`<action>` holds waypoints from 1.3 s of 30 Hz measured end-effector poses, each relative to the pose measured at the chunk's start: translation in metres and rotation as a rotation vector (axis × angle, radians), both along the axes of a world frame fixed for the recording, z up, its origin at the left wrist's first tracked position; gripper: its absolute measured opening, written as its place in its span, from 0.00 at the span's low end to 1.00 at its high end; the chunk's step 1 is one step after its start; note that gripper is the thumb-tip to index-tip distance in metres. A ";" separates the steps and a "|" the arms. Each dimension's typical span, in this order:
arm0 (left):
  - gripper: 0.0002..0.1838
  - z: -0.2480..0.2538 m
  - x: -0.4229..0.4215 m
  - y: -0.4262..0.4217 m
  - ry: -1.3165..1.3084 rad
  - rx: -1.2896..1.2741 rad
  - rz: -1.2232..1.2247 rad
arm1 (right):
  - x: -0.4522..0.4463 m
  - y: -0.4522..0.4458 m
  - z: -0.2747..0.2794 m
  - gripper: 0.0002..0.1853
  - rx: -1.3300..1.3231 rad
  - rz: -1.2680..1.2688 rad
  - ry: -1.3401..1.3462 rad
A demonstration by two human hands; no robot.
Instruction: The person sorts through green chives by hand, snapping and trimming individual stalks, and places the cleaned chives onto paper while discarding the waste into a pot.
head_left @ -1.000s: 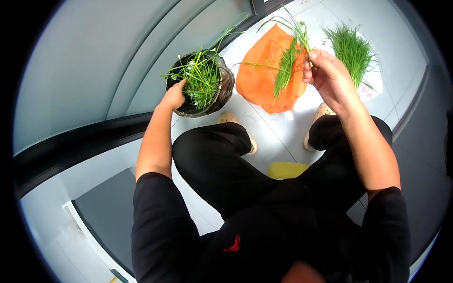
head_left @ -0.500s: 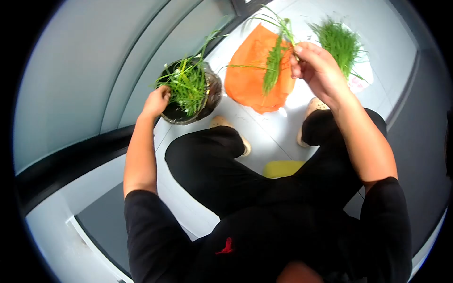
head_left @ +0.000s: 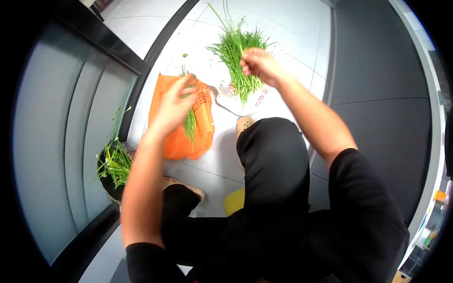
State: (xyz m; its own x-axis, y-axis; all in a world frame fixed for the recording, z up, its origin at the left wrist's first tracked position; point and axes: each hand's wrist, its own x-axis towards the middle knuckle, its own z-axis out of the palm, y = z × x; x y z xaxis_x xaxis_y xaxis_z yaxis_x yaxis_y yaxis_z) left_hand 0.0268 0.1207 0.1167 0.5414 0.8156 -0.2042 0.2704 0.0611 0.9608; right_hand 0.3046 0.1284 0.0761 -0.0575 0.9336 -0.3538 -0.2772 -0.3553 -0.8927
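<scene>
Pinching, by the look of it, a few long green blades (head_left: 230,22) in the narrowed fingers of the right hand (head_left: 259,67), over a dense bunch of thin green stalks (head_left: 234,59) at the upper middle of the frame, on a white sheet with red print (head_left: 229,100). Best, probably, to grip lightly near the stems, match the bunch's slant with tips toward the top of the frame, and lower gently so as not to bruise or splay anything. Wise also to hold the left hand (head_left: 174,106), with fingers parted, clear of the slim green bundle (head_left: 189,126) on the flat orange plastic bag (head_left: 203,127), left of centre. Impossible to tell, through blur, whether touching it. Hard, too, to count the pinched blades. Unable to see past the left forearm (head_left: 145,184) to the right side of the round dark bin (head_left: 109,188) of tangled greens (head_left: 118,162), at the frame's left, or past the black-trousered legs (head_left: 276,160) to most of the yellow block (head_left: 233,202), lower middle
</scene>
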 end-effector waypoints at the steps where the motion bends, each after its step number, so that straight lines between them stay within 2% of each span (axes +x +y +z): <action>1: 0.28 -0.036 0.031 0.009 -0.113 -0.039 -0.059 | 0.011 -0.003 -0.037 0.05 -0.077 -0.027 0.032; 2: 0.29 -0.046 0.063 0.012 -0.037 -0.081 -0.113 | 0.020 -0.007 -0.074 0.06 -0.158 -0.052 0.068; 3: 0.29 -0.085 0.088 0.009 -0.024 -0.042 -0.149 | 0.025 -0.020 -0.110 0.09 -0.260 0.019 -0.141; 4: 0.29 -0.111 0.106 0.007 0.115 -0.024 -0.197 | 0.028 -0.030 -0.135 0.11 -0.366 0.092 -0.341; 5: 0.31 -0.147 0.119 0.000 0.146 0.008 -0.205 | 0.032 -0.038 -0.151 0.14 -0.437 0.311 -0.674; 6: 0.30 -0.156 0.123 -0.010 0.196 -0.066 -0.241 | 0.035 -0.044 -0.162 0.17 -0.501 0.536 -1.003; 9: 0.26 -0.185 0.103 -0.030 0.221 -0.074 -0.260 | 0.040 -0.043 -0.173 0.19 -0.402 0.637 -0.890; 11: 0.22 -0.199 0.065 -0.038 0.252 -0.207 -0.208 | 0.029 -0.021 -0.150 0.18 -0.329 0.647 -0.800; 13: 0.20 -0.210 0.016 -0.042 0.322 -0.156 -0.126 | 0.003 0.010 -0.118 0.17 -0.175 0.772 -0.892; 14: 0.19 -0.216 -0.005 -0.043 0.372 -0.082 -0.077 | -0.008 0.026 -0.111 0.17 0.010 0.846 -0.899; 15: 0.19 -0.221 -0.023 -0.047 0.369 -0.134 0.022 | -0.024 0.042 -0.097 0.16 0.091 0.951 -0.968; 18: 0.18 -0.235 -0.068 -0.051 0.452 -0.274 0.109 | -0.086 0.070 -0.074 0.14 0.097 1.162 -1.143; 21: 0.17 -0.247 -0.092 -0.061 0.466 -0.276 0.153 | -0.146 0.085 -0.100 0.14 0.165 1.201 -1.144; 22: 0.16 -0.250 -0.098 -0.064 0.499 -0.256 0.132 | -0.165 0.082 -0.123 0.13 0.261 1.107 -1.179; 24: 0.16 -0.261 -0.106 -0.072 0.536 -0.195 0.179 | -0.202 0.073 -0.173 0.13 0.183 1.096 -1.157; 26: 0.16 -0.266 -0.110 -0.077 0.484 -0.323 0.241 | -0.232 0.052 -0.217 0.13 0.166 1.061 -1.206; 28: 0.16 -0.268 -0.109 -0.083 0.491 -0.318 0.254 | -0.251 0.024 -0.228 0.14 0.173 0.814 -1.268; 30: 0.16 -0.270 -0.104 -0.084 0.496 -0.299 0.282 | -0.260 0.011 -0.242 0.15 0.089 0.842 -1.274; 31: 0.15 -0.270 -0.102 -0.085 0.466 -0.307 0.335 | -0.259 0.005 -0.250 0.15 0.233 0.834 -1.321; 32: 0.15 -0.272 -0.103 -0.084 0.460 -0.316 0.337 | -0.258 0.006 -0.258 0.15 0.228 0.844 -1.324; 34: 0.13 -0.270 -0.103 -0.081 0.411 -0.378 0.421 | -0.257 0.008 -0.251 0.13 0.328 0.927 -1.259; 35: 0.11 -0.303 -0.108 -0.087 0.358 -0.329 0.468 | -0.259 0.009 -0.248 0.12 0.452 0.713 -1.162; 36: 0.11 -0.315 -0.111 -0.088 0.349 -0.328 0.472 | -0.257 0.015 -0.241 0.12 0.456 0.717 -1.170; 38: 0.10 -0.319 -0.112 -0.086 0.149 -0.434 0.692 | -0.253 0.034 -0.206 0.13 -0.089 0.783 -0.606; 39: 0.14 -0.282 -0.109 -0.079 0.117 -0.583 0.697 | -0.249 0.034 -0.176 0.14 -0.190 0.721 -0.479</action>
State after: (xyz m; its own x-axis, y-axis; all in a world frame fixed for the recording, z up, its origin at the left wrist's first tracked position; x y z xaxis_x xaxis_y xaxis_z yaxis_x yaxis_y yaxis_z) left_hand -0.0824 0.0419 -0.1656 -0.0846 0.7004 -0.7087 0.0841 0.7137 0.6953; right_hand 0.0553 0.1625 -0.0994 -0.4146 0.6507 -0.6362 0.4600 -0.4533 -0.7635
